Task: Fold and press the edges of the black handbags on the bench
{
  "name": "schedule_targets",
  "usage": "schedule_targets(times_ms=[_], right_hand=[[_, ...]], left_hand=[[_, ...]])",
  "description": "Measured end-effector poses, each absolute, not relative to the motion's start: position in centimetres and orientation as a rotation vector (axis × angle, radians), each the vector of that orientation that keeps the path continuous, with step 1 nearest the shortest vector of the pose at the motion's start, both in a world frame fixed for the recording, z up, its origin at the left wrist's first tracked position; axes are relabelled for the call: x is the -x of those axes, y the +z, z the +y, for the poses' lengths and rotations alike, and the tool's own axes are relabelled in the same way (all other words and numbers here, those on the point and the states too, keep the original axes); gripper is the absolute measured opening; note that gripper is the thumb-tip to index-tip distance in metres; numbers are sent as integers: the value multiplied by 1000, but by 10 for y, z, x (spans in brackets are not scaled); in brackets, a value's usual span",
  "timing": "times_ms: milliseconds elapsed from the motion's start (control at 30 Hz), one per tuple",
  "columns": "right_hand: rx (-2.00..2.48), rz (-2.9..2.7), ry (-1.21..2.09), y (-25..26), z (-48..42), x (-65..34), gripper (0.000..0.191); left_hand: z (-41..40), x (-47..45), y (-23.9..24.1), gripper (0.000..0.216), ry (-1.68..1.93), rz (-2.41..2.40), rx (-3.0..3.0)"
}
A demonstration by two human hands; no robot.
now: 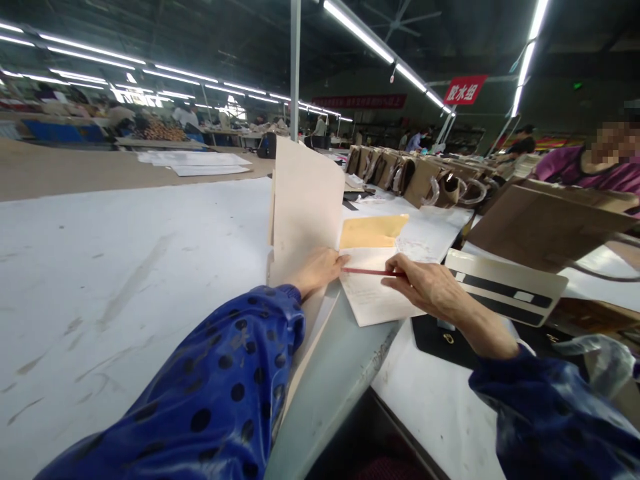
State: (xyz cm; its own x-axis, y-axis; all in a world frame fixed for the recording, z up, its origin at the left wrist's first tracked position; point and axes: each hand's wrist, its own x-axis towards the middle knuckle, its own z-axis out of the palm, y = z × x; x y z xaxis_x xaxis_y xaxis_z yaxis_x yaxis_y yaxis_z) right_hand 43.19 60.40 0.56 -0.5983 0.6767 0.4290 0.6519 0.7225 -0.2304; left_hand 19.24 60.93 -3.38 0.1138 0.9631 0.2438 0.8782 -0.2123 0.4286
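My right hand [425, 283] is closed around one end of a thin dark-red stick [367, 271], possibly a pencil, held level over a pale sheet [370, 300]. The stick's other end reaches my left hand [323, 269], which is closed at the lower right edge of an upright beige panel [310, 207]. Its fingers are partly hidden, so what they grip cannot be made out. Behind the stick, a yellow piece [374, 231] lies along the sheet's far side. Under the sheet, a grey-green board [340, 373] slopes toward me.
Right of my hand rest a cream panel with black bands [505, 287] and a black piece with gold-coloured hardware [449, 339]. A co-worker [565, 167] sits behind a large brown bag [545, 227]. Several brown bags [423, 181] stand in rows. White sheets [195, 162] lie at left.
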Motion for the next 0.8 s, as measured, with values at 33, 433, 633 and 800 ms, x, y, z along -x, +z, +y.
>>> schedule_targets(times_ms=[33,433,633,800], right_hand=[[987,-2493,73,5,605,-432,18],[1038,-2302,224,-20,643,-424,21],[1411,-1812,382,-32,637,-457,39],[1548,-1685,690,-29,620,-469,45]], left_hand=[[610,-192,-34,40,730,1845,-2180],[608,-191,-31,43,926,1746,-2007],[602,-188,-30,62,953,1610,-1951],[603,-187,-31,61,989,1460,-1959]])
